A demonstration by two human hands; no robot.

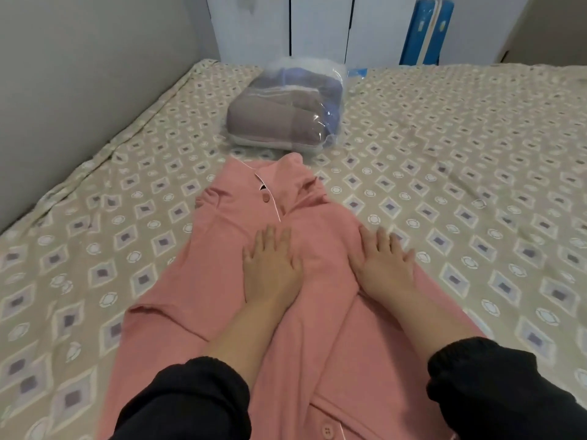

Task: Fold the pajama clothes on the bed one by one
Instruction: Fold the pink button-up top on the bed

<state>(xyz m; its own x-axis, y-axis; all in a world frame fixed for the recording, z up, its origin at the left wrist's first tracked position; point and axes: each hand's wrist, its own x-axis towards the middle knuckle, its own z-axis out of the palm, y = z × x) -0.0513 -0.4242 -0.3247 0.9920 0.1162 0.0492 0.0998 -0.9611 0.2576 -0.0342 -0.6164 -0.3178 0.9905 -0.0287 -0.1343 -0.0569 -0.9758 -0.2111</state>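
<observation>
Nearest me, my 2 black sleeves (pixel 184 401) lead out over the pink pajama top (pixel 320 312), which lies buttoned side up on the bed (pixel 95 249), running from under my arms to well beyond my fingertips. My left hand (pixel 271 265) and right hand (pixel 382 262) lie flat on its chest, side by side with a strip of cloth between them, fingers straight and spread, pressing and gripping nothing.

I judge the fold about half done. Both sides seem turned in, a sleeve end showing outside my left wrist, so the top is a long narrow strip. Doubling hem to collar (pixel 279 176) is left. I see no other loose pajama piece.

Beyond my fingertips, just past the collar, sits 1 clear plastic bag (pixel 286 115) holding folded grey-brown and blue fabric. Whether it is closed I cannot tell.
</observation>
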